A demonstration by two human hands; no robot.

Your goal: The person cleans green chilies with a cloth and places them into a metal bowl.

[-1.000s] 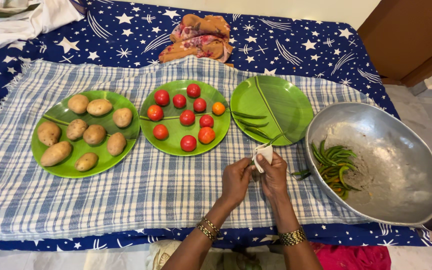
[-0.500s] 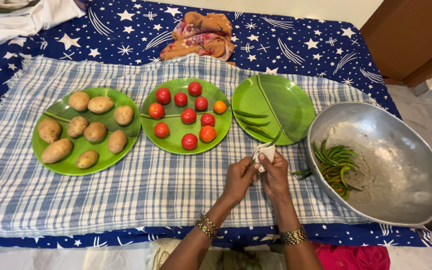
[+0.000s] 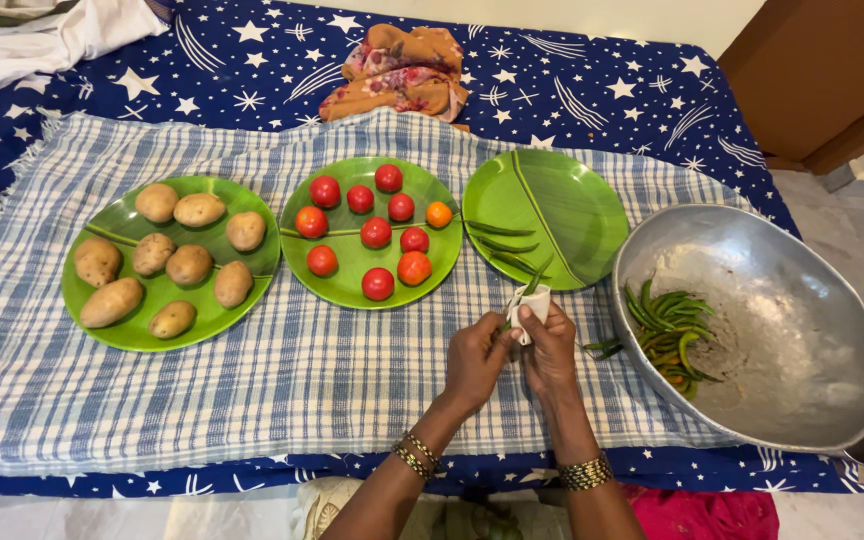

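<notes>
So far a few chillies lie on your right plate (image 3: 562, 200); both hands (image 3: 512, 350) pinch a green chilli (image 3: 532, 275) in white cloth (image 3: 532, 305); many wait in the pan (image 3: 782, 320).

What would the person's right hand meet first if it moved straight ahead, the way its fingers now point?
Probably the green leaf-pattern plate holding a few green chillies: the right hand, holding a white cloth, points up-frame toward its near rim. Depth is unclear.

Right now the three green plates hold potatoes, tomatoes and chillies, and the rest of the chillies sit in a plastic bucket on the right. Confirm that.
Not quite: in the head view the rest of the chillies sit in a wide metal pan, not a plastic bucket. The plates hold potatoes, tomatoes and chillies as you said.
</notes>
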